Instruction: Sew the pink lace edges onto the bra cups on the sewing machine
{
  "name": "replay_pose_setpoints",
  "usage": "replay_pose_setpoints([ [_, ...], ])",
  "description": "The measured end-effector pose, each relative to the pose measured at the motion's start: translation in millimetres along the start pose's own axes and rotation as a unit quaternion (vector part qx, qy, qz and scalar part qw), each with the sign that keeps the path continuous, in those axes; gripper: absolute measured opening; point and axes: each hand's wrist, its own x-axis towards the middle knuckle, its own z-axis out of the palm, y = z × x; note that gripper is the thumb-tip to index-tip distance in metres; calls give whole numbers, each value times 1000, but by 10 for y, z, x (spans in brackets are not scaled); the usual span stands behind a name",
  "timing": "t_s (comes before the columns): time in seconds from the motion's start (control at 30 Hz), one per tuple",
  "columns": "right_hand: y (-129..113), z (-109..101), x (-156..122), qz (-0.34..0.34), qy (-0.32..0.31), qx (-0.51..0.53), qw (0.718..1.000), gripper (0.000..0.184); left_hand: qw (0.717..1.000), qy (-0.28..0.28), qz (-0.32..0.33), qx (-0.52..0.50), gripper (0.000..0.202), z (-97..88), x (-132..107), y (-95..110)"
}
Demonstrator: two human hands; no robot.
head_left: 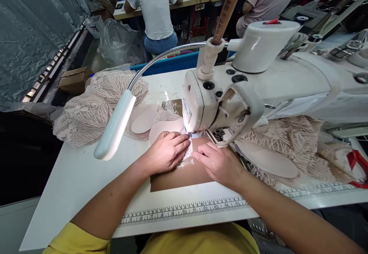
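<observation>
Under the presser foot of a white sewing machine lies a small piece of pale lace fabric. My left hand presses it down from the left, fingers together and bent over it, tips close to the needle area. My right hand is closed, fingers curled, with its index fingertip at the lace's right edge; what lies inside the curl is hidden. Both hands rest over a brown sheet on the machine bed. A smooth pale cup-shaped pad lies just beyond my left hand. The needle tip is hidden.
Bundled lace is piled at the left, more lace with a pale oval pad at the right. Red-handled scissors lie far right. A gooseneck lamp hangs over the white table. Two people sit beyond.
</observation>
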Motion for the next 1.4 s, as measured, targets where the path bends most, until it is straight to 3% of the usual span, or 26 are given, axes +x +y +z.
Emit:
replay_pose_setpoints([
  [0.53,-15,18,164,99,13,-79,992,41,1000,18,17,7,34,6,19,-112],
  [0.97,37,82,87,97,7,-40,994,39,999,17,-27,37,36,14,35,-181],
  [1.13,54,59,92,94,26,-20,995,38,996,-14,-66,67,39,-118,12,-112],
  [1.3,88,35,91,111,39,-13,993,35,989,-90,-108,46,34,-332,-40,72],
  [1.4,101,44,82,118,34,-8,992,33,988,-111,-105,20,32,-338,-32,152],
])
